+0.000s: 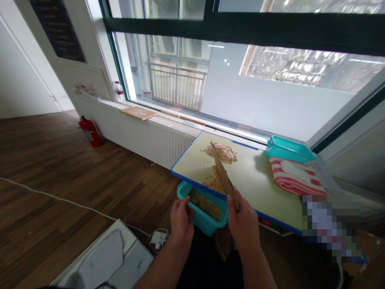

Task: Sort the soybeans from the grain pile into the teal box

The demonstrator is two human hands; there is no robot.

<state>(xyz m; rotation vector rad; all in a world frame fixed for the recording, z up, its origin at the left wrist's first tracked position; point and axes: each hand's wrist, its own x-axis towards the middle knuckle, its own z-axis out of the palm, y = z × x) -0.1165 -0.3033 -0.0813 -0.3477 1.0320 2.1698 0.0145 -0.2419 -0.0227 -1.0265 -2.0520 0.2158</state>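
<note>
Tan, round beans (215,182) lie in a loose heap at the near edge of the pale yellow-green, blue-rimmed table (255,182), just above the turquoise plastic tub (207,229). The right hand (244,220) is closed around the near end of a long, flat brown strip (221,170), thumb along its upper side; whether the strip is wood or cardboard I cannot tell. It slants away over the table, passing beside the near heap, its narrow tip at a second, wider heap of tan beans mixed with whitish bits (227,153). The left hand (183,220) has its fingers curled and pinches the left rim of the tub between thumb and fingertips. The tub sits below the table's edge, with a layer of small greenish-brown grains (207,205) inside. Pale scraps (206,164) are scattered between the two heaps. Toward the table's right end lies a folded red-and-white striped towel (290,186), and behind it stands a turquoise rectangular plastic basket (291,151). Left of the table, a white ribbed radiator (171,142) runs under the window, and a red fire extinguisher (91,132) stands on the brown wooden floor (75,168).
</note>
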